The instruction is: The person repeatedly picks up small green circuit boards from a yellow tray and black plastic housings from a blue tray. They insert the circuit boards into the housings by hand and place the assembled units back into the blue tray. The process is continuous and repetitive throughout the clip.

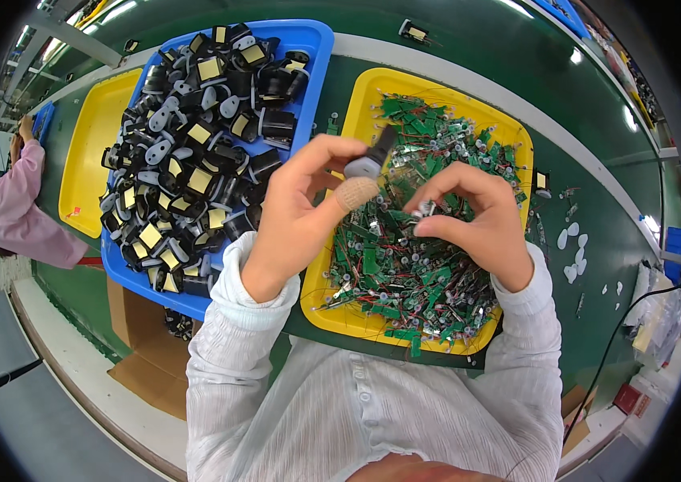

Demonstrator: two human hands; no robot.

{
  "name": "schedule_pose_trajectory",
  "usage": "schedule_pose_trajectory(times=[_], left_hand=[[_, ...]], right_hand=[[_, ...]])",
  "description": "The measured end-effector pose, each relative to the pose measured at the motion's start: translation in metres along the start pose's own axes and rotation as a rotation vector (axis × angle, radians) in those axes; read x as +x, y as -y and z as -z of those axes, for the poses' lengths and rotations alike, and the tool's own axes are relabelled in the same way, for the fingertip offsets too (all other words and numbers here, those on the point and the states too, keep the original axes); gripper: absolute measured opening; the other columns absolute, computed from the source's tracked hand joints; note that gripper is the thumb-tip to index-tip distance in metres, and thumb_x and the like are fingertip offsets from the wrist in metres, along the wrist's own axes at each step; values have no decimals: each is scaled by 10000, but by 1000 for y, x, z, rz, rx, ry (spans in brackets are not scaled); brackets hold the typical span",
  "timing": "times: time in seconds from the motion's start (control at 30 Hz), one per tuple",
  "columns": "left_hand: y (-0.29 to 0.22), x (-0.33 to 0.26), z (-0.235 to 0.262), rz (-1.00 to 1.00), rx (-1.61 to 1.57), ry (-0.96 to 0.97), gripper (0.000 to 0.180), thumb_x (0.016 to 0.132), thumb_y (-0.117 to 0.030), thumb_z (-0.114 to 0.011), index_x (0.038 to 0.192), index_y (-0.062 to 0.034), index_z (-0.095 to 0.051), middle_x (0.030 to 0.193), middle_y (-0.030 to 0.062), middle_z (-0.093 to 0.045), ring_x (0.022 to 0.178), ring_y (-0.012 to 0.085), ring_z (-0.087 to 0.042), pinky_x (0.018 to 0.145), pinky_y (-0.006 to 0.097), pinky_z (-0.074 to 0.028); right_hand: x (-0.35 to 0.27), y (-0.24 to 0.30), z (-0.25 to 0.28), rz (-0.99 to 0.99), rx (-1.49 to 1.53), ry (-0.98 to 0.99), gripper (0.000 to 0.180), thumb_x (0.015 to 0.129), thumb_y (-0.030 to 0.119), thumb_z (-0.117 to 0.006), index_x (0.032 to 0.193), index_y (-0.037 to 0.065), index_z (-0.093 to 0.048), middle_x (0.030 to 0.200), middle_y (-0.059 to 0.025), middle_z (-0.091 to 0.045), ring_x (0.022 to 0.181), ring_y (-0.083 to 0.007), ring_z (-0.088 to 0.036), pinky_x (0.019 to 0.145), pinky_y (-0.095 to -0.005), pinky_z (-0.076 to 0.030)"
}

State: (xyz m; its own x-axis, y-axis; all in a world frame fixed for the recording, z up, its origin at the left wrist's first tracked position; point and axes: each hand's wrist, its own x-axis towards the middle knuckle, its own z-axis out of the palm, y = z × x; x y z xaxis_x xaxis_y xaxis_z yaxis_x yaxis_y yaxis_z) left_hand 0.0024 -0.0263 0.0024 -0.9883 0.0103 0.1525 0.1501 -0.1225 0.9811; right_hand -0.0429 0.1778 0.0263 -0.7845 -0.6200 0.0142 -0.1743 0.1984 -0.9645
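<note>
Watching remotely, I see the left hand (pixel 300 205) clamped on a black-and-grey housing (pixel 366 165) and the right hand (pixel 481 210) pinching a small pale part (pixel 425 209) at upper centre frame, so I'd favour light grips, clear of the tangled circuit boards (pixel 369 261) below.

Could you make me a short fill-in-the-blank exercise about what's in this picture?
1. The left hand holds a black part with a ____ end cap.
2. The right hand is above a ____ tray of green circuit boards.
3. The tray heaped with black housings is ____.
4. The co-worker at far left wears ____.

Missing words: grey; yellow; blue; pink.
</note>
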Motion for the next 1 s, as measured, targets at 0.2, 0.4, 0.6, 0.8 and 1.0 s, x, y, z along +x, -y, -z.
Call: schedule_pose_trajectory(times=[0.2,0.4,0.6,0.8,1.0], left_hand=[[-1,-8,-17,149,-175,137,303,817,-43,-591,1108,12,-524,1051,67,-548,922,133,-560,814,267,-453],[1,-7,-20,73,-193,185,356,793,-78,-650,1103,20,-506,1070,84,-546,922,145,-562,815,273,-458],[4,-8,-22,-41,47,122,310,759,-105,-690,1014,7,-555,1055,107,-565,935,174,-572,792,286,-476],[3,-7,-25,-100,53,98,283,755,-88,-689,997,2,-574,1054,114,-568,960,186,-575,795,285,-481],[1,-9,-26,-121,52,71,247,761,-64,-672,981,8,-586,1053,115,-565,971,184,-573,800,289,-488]], right_hand=[[-4,-2,-12,3,213,-42,178,780,74,-657,887,14,-528,706,-9,-536,620,-60,-474,559,-208,-389],[-9,-10,-21,196,137,-127,94,823,74,-594,869,17,-533,695,-25,-549,562,-71,-482,510,-213,-385],[-11,-2,-21,272,-121,-259,75,774,57,-630,795,26,-565,662,-61,-562,507,-137,-514,453,-249,-383],[-11,-2,-22,356,-325,-307,106,691,21,-672,748,33,-584,626,-73,-551,485,-213,-495,435,-296,-377],[-13,-2,-26,452,-430,-342,147,645,-6,-685,746,36,-588,601,-62,-527,481,-219,-483,425,-307,-373]])
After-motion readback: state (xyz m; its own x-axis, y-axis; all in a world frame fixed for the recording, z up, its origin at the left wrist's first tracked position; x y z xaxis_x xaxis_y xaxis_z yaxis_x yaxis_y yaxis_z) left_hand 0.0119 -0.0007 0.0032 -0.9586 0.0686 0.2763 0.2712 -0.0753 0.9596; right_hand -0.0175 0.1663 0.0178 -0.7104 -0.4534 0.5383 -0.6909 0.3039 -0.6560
